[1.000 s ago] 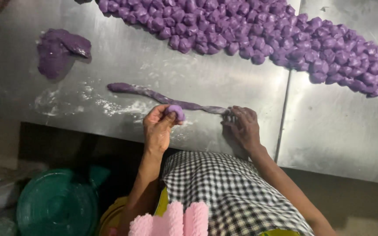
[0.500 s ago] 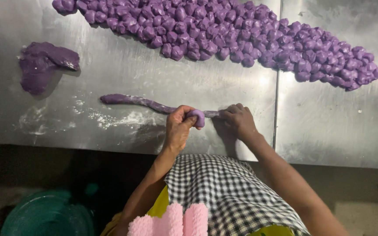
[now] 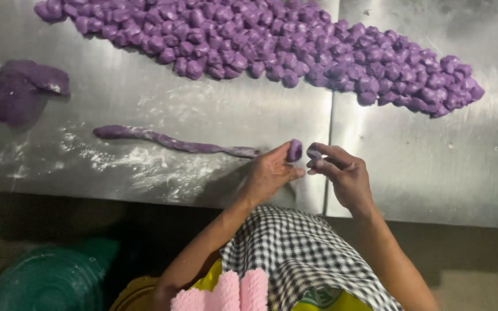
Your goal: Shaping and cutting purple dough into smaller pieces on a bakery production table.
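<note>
Since half a second ago our hands have parted, each now pinching its own purple piece beside the rope's end.

Nearest us, our checked apron hangs over the steel table's front edge, with a green basin down on the floor to our left. Our left hand grips a small dough piece between thumb and fingertips, lifted just off the right end of the dough rope. Our right hand is closed on a smaller dough bit at its fingertips, just beside the left, right at the table seam. Bare steel lies open to the right of our hands. Farther left sits a dough lump; farthest, the heap of dough pieces spans the table.
</note>
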